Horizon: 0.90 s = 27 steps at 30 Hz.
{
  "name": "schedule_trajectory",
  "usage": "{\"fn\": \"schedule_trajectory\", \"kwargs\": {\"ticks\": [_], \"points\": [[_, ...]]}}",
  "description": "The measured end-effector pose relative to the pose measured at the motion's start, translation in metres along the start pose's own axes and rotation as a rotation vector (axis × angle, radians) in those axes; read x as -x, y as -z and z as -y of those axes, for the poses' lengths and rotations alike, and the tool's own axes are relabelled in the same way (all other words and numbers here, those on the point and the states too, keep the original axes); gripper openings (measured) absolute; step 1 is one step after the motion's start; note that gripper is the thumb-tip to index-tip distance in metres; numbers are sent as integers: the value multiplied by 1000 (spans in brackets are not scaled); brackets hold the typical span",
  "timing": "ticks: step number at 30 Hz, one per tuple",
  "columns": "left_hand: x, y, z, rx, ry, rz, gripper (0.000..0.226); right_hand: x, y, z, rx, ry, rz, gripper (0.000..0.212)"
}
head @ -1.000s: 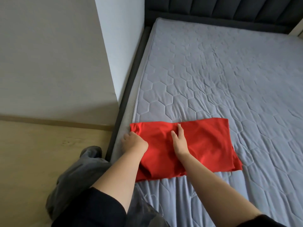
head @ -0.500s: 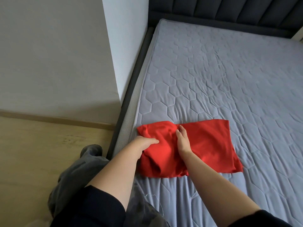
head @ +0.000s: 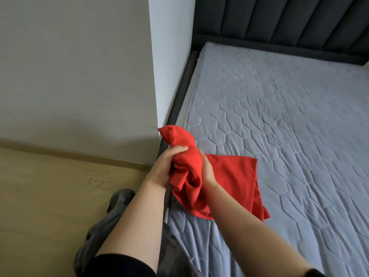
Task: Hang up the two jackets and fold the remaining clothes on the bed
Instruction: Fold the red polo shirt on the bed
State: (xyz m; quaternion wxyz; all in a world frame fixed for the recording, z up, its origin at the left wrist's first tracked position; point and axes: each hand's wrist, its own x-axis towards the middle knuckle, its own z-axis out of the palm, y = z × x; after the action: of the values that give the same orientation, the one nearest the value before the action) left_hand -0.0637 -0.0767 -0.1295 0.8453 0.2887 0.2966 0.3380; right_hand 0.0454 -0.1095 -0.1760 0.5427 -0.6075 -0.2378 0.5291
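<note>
A left hand (head: 166,166) grips a bunched red garment (head: 235,180) over the mattress (head: 289,126) edge; the right hand (head: 207,170), fingers hidden in cloth, clutches it too.

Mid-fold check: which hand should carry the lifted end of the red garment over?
Left. The left hand grips the red garment's raised end, while the right hand pins the middle.
</note>
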Motion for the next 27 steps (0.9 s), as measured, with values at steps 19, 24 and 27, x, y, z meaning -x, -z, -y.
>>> {"fn": "schedule_trajectory", "kwargs": {"ticks": [19, 24, 27], "points": [[-18, 3, 116, -1981, -122, -9, 64, 23, 150, 15, 350, -152, -60, 40], [-14, 3, 134, -2115, -284, -11, 71, 26, 141, -3, 759, -156, -368, 29], [-20, 7, 140, -2147, -180, 0, 72, 26, 135, -18, 1246, 85, -446, 48]]}}
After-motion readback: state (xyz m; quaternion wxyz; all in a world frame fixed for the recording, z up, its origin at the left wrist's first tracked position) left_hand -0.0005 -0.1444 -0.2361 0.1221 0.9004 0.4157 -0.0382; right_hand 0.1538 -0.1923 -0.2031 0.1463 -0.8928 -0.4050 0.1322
